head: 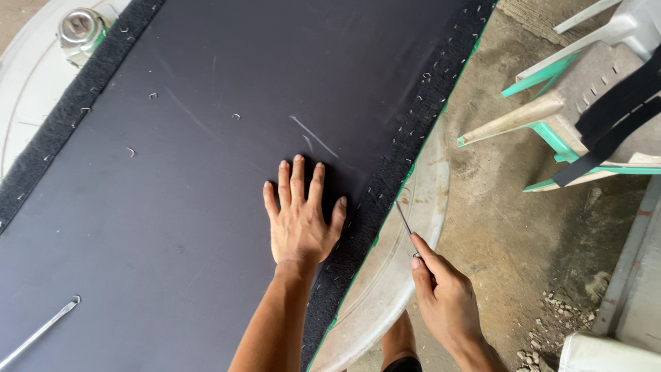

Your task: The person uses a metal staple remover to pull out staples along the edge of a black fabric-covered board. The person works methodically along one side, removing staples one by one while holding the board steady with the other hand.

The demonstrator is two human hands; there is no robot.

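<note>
I see a metal can point(81, 29) at the top left on a round white table point(27, 83). A metal rod point(38, 332) lies at the lower left. Right of that, plastic chairs point(585, 83) draped with black straps point(613, 127) stand on the dirt floor point(523, 227), rubble point(551, 324) nearby.

No packages, labels, signs or screens visible in the head view; nothing in the frame carries a printed face or a display.
</note>
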